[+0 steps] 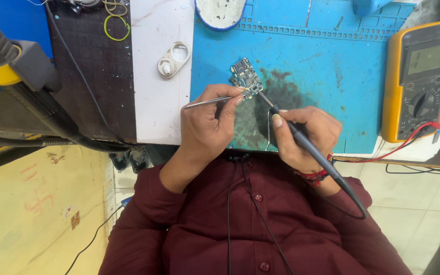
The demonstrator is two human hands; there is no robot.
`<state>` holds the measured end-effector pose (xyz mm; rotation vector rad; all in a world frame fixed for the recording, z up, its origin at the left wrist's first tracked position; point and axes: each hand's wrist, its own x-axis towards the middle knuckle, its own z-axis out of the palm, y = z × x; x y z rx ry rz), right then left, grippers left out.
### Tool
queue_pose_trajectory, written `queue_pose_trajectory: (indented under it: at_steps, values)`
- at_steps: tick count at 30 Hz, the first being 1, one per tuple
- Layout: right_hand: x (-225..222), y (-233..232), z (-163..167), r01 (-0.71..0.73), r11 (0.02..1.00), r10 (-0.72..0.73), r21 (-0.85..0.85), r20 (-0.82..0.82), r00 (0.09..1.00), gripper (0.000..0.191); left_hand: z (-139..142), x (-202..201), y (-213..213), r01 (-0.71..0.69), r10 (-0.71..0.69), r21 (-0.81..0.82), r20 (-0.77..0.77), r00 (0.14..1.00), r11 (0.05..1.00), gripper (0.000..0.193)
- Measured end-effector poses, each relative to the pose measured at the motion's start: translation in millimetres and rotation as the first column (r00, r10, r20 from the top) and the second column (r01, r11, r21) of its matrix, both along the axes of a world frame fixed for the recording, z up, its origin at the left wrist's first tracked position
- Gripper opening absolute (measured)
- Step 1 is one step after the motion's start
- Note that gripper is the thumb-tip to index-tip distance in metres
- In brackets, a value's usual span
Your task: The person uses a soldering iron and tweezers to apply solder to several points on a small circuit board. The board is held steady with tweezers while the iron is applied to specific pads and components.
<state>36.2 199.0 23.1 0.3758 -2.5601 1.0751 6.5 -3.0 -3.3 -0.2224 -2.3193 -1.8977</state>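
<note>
- At the far left a black and yellow tool (11, 66) with a thick black cable sits on its stand, well apart from the work.
- A small white plastic part (173, 59) lies on the white strip of the bench, near the blue mat (332, 66).
- The left hand (207, 119) is curled closed around thin metal tweezers (207, 102), whose tips pinch the lower edge of the small circuit board (245, 77).
- The circuit board rests on the blue mat, just above both hands. It looks light, stiff and fragile, crowded with tiny parts, so the bare edge is the safest place to grip it, and only gently.
- The right hand (309, 135) is closed in a pen grip on a black soldering iron (301, 140); its tip touches the board's lower right corner.
- A dark scorched stain marks the mat under the hands.
- At the far right a yellow meter (421, 76) lies on the bench with a red lead plugged in.
</note>
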Motion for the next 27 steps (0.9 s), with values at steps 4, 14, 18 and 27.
queue_pose_trajectory:
  at_steps: [4,14,18,27]
  values:
    - [0.4,-0.1,0.4,0.002,1.000,-0.002,-0.002,0.008,1.000,0.015,-0.4,0.0,-0.1,-0.002,0.002,-0.010,-0.005,1.000,1.000,0.008]
    - [0.8,-0.2,-0.2,0.002,1.000,-0.002,-0.006,-0.001,1.000,0.016,0.6,0.4,0.1,-0.003,0.003,-0.004,-0.014,1.000,1.000,0.008]
    - [0.6,0.7,-0.8,-0.015,1.000,0.015,0.007,-0.007,1.000,0.015,0.9,0.6,-0.1,-0.002,0.002,-0.011,0.001,1.000,1.000,0.008]
    - [1.9,0.2,-1.5,0.006,1.000,-0.006,-0.010,0.005,1.000,0.016,0.3,1.1,-0.2,-0.007,0.006,-0.011,-0.032,0.999,1.000,0.009]
